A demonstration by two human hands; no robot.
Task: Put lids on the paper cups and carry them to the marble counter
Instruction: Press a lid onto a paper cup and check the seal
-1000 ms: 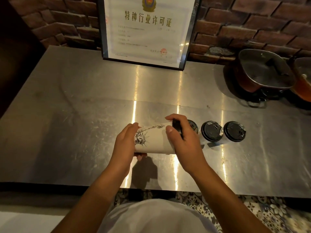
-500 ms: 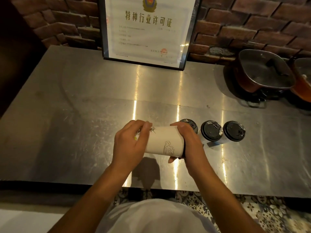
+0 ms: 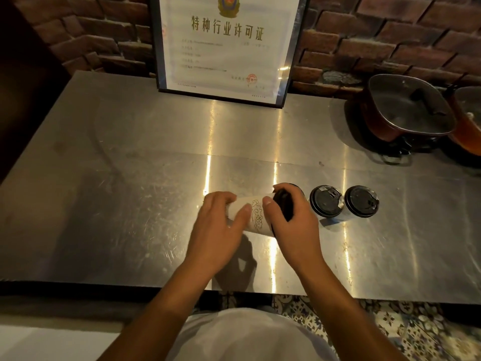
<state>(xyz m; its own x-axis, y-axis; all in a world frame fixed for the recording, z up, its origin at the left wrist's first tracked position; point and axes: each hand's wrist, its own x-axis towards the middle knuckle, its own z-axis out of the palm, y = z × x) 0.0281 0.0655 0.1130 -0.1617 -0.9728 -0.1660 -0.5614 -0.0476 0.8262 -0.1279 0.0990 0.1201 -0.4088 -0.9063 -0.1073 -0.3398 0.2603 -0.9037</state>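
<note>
I hold a white paper cup (image 3: 256, 217) with a line drawing sideways above the steel table (image 3: 130, 191). My left hand (image 3: 218, 230) wraps its bottom end. My right hand (image 3: 291, 225) presses a black lid (image 3: 283, 201) on its mouth end. Behind my right hand a third cup's lid edge (image 3: 299, 187) just shows. Two more lidded cups stand upright to the right, one (image 3: 326, 201) next to my right hand and one (image 3: 361, 201) beyond it.
A framed certificate (image 3: 223, 45) leans on the brick wall at the back. Two red pots with glass lids (image 3: 406, 108) sit at the back right. The table's front edge (image 3: 104, 285) is near my body, patterned floor tiles (image 3: 403, 324) below.
The cup has turned in my hands: the statue drawing has rolled away and a scroll drawing now faces up. My left hand has shifted over the cup's bottom end.
</note>
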